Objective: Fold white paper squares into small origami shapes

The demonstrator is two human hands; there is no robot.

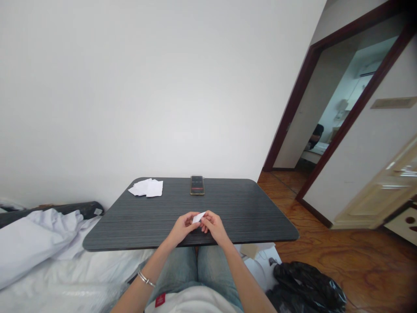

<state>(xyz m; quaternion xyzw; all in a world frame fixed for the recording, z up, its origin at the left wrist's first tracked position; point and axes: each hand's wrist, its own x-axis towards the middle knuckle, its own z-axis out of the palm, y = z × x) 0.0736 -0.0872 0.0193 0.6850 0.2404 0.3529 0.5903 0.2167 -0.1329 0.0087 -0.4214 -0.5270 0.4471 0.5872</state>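
A small folded piece of white paper (198, 217) is held between both hands, just above the near part of the dark table (234, 208). My left hand (184, 226) pinches its left side, thumb in front and fingers behind. On the other side, my right hand (213, 225) grips the right end with thumb and fingertips. Parts of the fingers behind the paper are hidden. Several loose white paper sheets (148, 188) lie overlapped at the table's far left corner.
A phone (197, 185) rests near the table's back edge, by the white wall (195, 87). Left of the table lies crumpled white cloth (42, 234). On the floor to the right are a black plastic bag (309, 282) and a doorway frame (302, 82) beyond.
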